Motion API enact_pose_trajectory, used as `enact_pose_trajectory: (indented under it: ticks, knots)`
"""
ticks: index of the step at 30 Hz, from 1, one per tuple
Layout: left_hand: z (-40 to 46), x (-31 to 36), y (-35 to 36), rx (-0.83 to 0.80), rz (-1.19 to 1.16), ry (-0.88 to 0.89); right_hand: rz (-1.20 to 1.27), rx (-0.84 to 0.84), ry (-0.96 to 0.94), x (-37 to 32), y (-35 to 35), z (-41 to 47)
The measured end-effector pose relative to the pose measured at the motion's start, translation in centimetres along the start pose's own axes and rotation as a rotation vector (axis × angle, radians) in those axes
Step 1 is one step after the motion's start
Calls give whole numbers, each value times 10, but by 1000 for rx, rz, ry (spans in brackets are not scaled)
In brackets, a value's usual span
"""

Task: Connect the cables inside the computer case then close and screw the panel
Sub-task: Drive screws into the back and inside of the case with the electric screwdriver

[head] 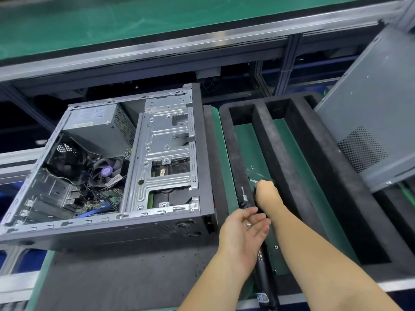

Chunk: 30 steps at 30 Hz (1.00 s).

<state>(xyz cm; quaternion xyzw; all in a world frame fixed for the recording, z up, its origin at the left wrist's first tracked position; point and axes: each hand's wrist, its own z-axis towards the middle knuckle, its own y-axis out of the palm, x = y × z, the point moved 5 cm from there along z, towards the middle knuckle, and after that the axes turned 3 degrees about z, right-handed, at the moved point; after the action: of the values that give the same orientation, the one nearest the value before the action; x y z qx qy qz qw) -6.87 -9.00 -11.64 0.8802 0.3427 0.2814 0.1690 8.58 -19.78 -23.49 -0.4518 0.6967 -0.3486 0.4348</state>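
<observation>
Item 1, computer case (107, 176): lies on its side on the dark mat at my left, open face up, cables (98, 187) and fan exposed, so I judge the panel step not yet done. Item 2, side panel (370, 108): off the case, leaning tilted at the far right, well apart from it. Item 3, black foam tray (280, 140) with long slots: holds loose screws (252, 179) on its green floor, kept there for easy picking. Item 4, screwdriver (243, 197): lies along the tray's left wall, tip pointing away from me, untouched. Item 5, my left hand (243, 230): palm up, fingers relaxed and apart, cupped as a dish with 1 screw (248, 224) resting on it. Item 6, my right hand (266, 194): reached forward into the slot, wrist bent down, fingers curled over the loose screws; whether they pinch one I cannot tell.
</observation>
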Motion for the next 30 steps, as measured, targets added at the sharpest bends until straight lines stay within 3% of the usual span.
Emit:
enact_pose_trajectory:
  ticks: [5,11,16,25,30]
  knots:
    - [3,2,-4,2,-16,2,228,64,53,14,-4,-12]
    - [11,6,4,19,-44,21,904,193,81,27,-35,-51]
    - [20,7,16,54,-35,39,1297,138,88,31,-61,-88]
    - [29,3,36,73,-19,45,1450,3,101,34,-90,-117]
    - [28,2,42,35,-9,32,1169,20,-27,18,-109,-130]
